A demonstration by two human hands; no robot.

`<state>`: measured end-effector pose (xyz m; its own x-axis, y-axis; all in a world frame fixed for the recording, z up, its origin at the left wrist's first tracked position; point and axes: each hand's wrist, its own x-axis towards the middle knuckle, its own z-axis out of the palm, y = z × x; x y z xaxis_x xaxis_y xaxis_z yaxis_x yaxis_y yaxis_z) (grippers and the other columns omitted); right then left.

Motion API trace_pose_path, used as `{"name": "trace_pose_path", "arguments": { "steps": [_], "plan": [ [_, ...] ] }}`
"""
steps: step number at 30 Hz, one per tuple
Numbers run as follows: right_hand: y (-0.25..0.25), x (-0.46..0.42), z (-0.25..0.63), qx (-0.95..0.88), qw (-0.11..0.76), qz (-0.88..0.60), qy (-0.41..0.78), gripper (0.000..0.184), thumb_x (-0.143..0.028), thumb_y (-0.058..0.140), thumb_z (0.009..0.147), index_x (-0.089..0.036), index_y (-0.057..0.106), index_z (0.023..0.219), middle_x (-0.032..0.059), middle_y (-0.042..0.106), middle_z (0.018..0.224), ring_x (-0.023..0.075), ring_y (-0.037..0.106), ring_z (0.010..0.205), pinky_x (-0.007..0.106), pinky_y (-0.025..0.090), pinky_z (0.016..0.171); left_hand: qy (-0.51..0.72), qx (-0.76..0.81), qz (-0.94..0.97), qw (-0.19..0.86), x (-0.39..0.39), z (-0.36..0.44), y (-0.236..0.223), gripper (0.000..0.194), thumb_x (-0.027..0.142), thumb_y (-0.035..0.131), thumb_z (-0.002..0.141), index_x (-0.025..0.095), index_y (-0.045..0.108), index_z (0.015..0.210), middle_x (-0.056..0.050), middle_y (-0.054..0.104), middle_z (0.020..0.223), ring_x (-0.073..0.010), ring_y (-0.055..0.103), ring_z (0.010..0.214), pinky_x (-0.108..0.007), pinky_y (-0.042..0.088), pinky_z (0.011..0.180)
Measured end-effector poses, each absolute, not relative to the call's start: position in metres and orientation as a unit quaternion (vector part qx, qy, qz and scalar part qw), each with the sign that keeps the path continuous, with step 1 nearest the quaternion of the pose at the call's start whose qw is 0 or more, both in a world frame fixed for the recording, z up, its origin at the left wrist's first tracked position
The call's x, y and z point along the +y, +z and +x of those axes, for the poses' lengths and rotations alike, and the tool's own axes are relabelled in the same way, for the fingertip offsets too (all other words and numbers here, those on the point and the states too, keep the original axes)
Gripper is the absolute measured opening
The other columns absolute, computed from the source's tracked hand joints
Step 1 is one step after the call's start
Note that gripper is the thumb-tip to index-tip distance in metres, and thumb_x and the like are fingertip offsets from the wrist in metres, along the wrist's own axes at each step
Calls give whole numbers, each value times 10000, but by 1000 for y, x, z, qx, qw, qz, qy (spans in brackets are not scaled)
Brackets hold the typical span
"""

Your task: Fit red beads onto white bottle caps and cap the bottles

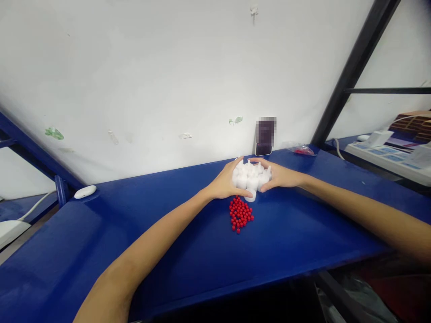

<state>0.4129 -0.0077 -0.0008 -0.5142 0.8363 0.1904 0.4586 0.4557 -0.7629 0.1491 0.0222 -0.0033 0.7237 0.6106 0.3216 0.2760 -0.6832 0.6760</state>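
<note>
A cluster of several small white plastic caps (251,175) stands on the blue table (168,233), near the wall. My left hand (226,183) curves round the cluster's left side, fingers pressed against the caps. My right hand (278,176) cups the right side the same way. Together the two hands enclose the cluster. One white cap (250,196) lies at the front edge of the group. Just in front of it sits a pile of several small red beads (240,215), touched by neither hand.
A phone (265,137) leans against the white wall behind the caps. A clear bag with red contents (301,149) lies to its right. A white oval object (85,192) sits at the table's left. A black metal frame (353,72) and a neighbouring bench with a power strip (387,157) stand right.
</note>
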Motion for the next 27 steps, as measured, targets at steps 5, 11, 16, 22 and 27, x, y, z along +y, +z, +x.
{"name": "trace_pose_path", "arguments": {
  "steps": [5, 11, 16, 22, 27],
  "plan": [
    [1, 9, 400, -815, 281, -405, 304, 1075, -504, 898, 580, -233, 397, 1493, 126, 531, 1389, 352, 496, 1282, 510, 405, 1109, 300, 265, 877, 267, 34, 155, -10, 1239, 592, 923, 532, 186, 352, 1554, -191, 372, 1576, -404, 342, 1452, -558, 273, 1213],
    [3, 30, 398, -807, 287, -435, 279, 1002, -547, 860, 587, -186, 472, 1438, 121, 598, 1255, 322, 570, 1144, 467, 479, 1011, 314, 286, 870, 249, 56, 156, -12, 1165, 583, 919, 552, 128, 420, 1502, -206, 421, 1537, -379, 377, 1433, -515, 296, 1211],
    [-1, 51, 401, -813, 292, -433, 260, 931, -566, 856, 564, -178, 551, 1354, 102, 637, 1161, 302, 599, 1061, 451, 498, 960, 314, 303, 869, 234, 64, 156, -10, 1147, 619, 884, 599, 154, 386, 1523, -191, 413, 1559, -388, 371, 1445, -527, 302, 1207],
    [-9, 67, 403, -806, 321, -424, 260, 898, -557, 856, 581, -159, 547, 1325, 87, 646, 1090, 275, 612, 977, 421, 511, 913, 328, 300, 871, 210, 71, 154, -9, 1108, 608, 866, 639, 129, 393, 1519, -179, 431, 1559, -354, 412, 1433, -472, 315, 1216],
    [-12, 69, 407, -799, 344, -419, 261, 879, -526, 864, 589, -170, 565, 1335, 93, 653, 1138, 289, 610, 1023, 427, 491, 948, 352, 306, 860, 205, 74, 155, -17, 1062, 579, 871, 648, 128, 416, 1495, -179, 486, 1510, -352, 478, 1376, -478, 366, 1183]
  ]
}}
